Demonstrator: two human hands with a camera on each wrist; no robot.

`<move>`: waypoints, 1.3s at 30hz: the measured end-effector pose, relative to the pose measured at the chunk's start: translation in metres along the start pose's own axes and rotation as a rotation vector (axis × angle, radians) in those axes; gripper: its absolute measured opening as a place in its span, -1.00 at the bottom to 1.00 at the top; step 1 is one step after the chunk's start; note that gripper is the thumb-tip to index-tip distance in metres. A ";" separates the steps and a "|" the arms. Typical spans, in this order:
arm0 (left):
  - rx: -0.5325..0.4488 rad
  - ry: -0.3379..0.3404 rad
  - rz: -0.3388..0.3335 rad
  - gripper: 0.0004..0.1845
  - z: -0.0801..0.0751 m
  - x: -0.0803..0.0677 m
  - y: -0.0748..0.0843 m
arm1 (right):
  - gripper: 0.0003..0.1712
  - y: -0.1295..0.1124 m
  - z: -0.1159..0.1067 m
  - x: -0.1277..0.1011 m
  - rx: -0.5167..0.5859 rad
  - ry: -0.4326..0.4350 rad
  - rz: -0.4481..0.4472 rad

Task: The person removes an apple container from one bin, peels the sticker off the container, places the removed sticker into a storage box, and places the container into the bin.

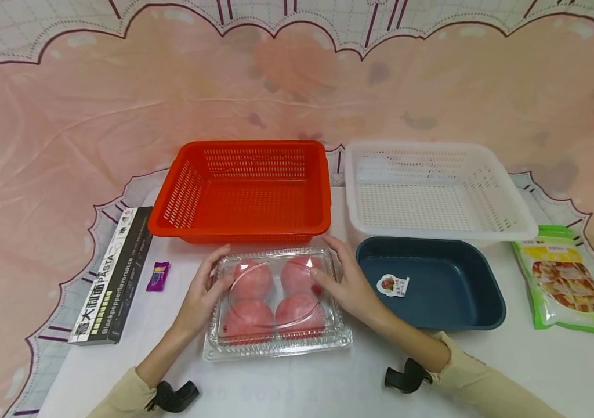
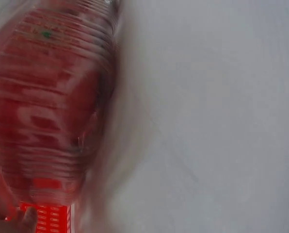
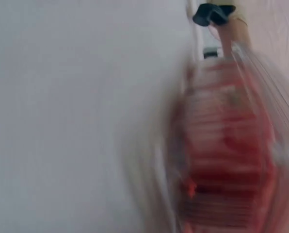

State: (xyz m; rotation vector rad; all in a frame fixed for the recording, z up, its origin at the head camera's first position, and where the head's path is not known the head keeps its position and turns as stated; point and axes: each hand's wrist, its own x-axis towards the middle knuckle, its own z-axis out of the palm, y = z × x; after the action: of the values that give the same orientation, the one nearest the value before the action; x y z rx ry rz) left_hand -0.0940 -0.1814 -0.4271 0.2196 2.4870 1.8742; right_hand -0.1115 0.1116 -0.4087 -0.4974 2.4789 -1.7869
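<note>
A clear plastic clamshell box (image 1: pixel 276 302) with several red round fruits inside lies on the white table, near the front. My left hand (image 1: pixel 204 293) holds its left side, thumb on the lid and fingers along the edge. My right hand (image 1: pixel 344 281) holds the right side the same way, fingers reaching the far right corner. Both wrist views are blurred: the box (image 2: pixel 47 97) fills the left of the left wrist view, with a fingertip (image 2: pixel 18 221) at the bottom left corner. In the right wrist view the box (image 3: pixel 227 145) sits at the right.
Behind the box stand a red basket (image 1: pixel 234 232) and a white basket (image 1: pixel 433 232). A dark blue tray (image 1: pixel 448 290) with a small fruit sticker (image 1: pixel 393 285) is just right of my right hand. A pasta box (image 1: pixel 111 276) and purple candy (image 1: pixel 158 276) lie left, a green snack bag (image 1: pixel 568 284) right.
</note>
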 end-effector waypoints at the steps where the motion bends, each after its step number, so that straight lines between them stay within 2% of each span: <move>1: 0.003 0.003 -0.004 -0.45 0.000 -0.001 0.001 | -0.19 0.001 0.003 -0.001 -0.007 0.008 0.009; 12: 0.019 0.033 -0.099 -0.40 0.003 -0.009 0.007 | -0.16 0.004 0.020 -0.006 0.009 0.085 0.100; 19: -0.010 0.022 -0.233 -0.33 0.003 -0.015 0.011 | -0.17 0.003 0.024 -0.006 0.078 0.089 0.302; 22: -0.025 0.009 -0.272 -0.28 0.004 -0.021 0.015 | -0.17 0.004 0.025 -0.007 0.139 0.088 0.347; 27: -0.003 -0.013 -0.268 -0.25 0.006 -0.034 0.018 | -0.16 0.003 0.024 -0.011 0.221 0.099 0.359; 30: 0.016 -0.025 -0.269 -0.25 0.008 -0.038 0.018 | -0.15 0.002 0.024 -0.016 0.224 0.103 0.353; 35: 0.043 -0.038 -0.276 -0.22 0.008 -0.040 0.017 | -0.09 0.001 0.022 -0.024 0.124 0.071 0.296; 39: 0.078 -0.044 -0.217 -0.14 0.007 -0.042 0.016 | 0.05 0.000 0.019 -0.031 0.016 0.009 0.272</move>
State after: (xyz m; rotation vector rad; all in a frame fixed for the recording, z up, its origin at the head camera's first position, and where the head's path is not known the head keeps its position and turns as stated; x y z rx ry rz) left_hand -0.0503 -0.1752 -0.4164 -0.0085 2.4448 1.6727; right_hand -0.0777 0.1033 -0.4200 -0.1417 2.3978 -1.7025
